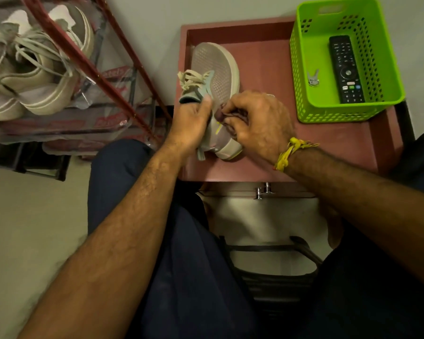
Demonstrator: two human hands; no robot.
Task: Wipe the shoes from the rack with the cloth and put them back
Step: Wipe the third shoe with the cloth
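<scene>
Grey shoe (216, 77) in left hand (191, 123) grip; right hand (257, 118) grip pinches cloth (227, 115) against it.

We see a grey mesh-cloth sneaker (214, 77) with a smooth pale rubber sole, on a matt reddish-brown wooden table (333, 148). The bright green perforated plastic basket (301, 77) looks glossy; the black plastic remote control (345, 69) is matt.

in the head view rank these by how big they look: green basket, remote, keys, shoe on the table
1. green basket
2. shoe, partly hidden by both hands, so its rank against the basket is a little unsure
3. remote
4. keys
</scene>
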